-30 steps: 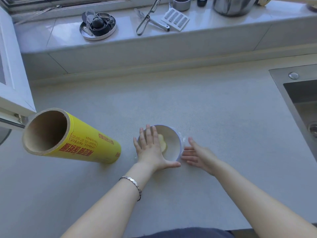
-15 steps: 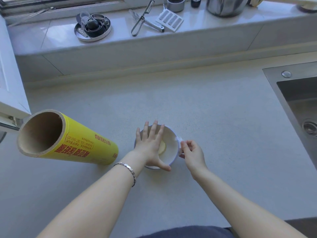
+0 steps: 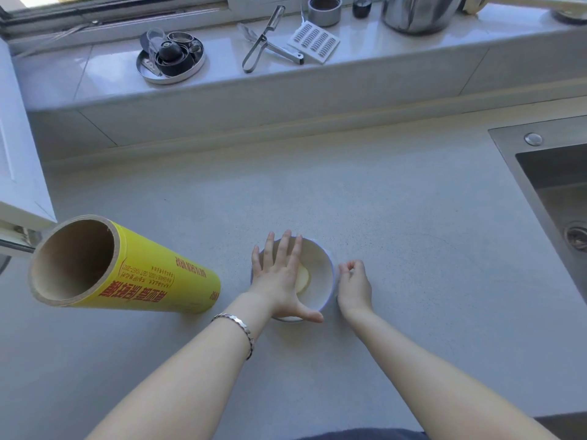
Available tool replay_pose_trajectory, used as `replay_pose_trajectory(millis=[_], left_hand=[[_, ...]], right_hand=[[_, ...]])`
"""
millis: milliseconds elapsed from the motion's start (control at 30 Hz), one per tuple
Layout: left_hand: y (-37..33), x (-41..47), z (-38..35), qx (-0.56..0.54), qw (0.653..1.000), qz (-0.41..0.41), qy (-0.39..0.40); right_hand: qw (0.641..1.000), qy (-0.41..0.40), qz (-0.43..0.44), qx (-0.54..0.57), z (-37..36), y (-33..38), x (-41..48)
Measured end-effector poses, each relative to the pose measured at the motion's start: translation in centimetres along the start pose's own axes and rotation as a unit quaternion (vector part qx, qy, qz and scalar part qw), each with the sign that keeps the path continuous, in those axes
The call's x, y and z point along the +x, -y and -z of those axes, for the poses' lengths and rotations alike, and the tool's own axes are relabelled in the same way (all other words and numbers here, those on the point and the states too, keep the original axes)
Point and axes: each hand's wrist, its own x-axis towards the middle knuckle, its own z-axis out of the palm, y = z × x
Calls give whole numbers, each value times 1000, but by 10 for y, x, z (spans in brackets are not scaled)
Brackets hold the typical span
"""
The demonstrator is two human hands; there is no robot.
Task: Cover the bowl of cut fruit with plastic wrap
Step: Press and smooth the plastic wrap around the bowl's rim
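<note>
A small white bowl with pale yellow cut fruit sits on the grey counter in front of me. Clear plastic wrap lies over its top, hard to make out. My left hand rests flat on the bowl's left half, fingers spread, thumb along the near rim. My right hand is at the bowl's right side with the fingers curled and pinched together at the wrap's edge. The big yellow roll of plastic wrap lies on its side to the left, its cardboard core facing me.
A steel sink is set into the counter at right. The raised windowsill behind holds a round tin of small parts, a peeler, a grater and a steel pot. A white cabinet door stands open at left.
My right hand went from lying flat beside the bowl to a pinch at its right rim. My left hand shifted slightly over the bowl. The camera view tilted a little.
</note>
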Motion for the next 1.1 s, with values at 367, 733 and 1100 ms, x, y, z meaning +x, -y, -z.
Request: replay_pose_trajectory(millis=[367, 733, 1100], left_hand=[[30, 3, 4, -495, 836, 217, -98], [19, -22, 25, -499, 858, 115, -34], [5, -58, 18, -614, 772, 6, -164]], right_hand=[[972, 189, -102, 97, 9, 16, -4], [956, 223, 189, 23, 54, 38, -39], [945, 292, 147, -5, 79, 65, -69]])
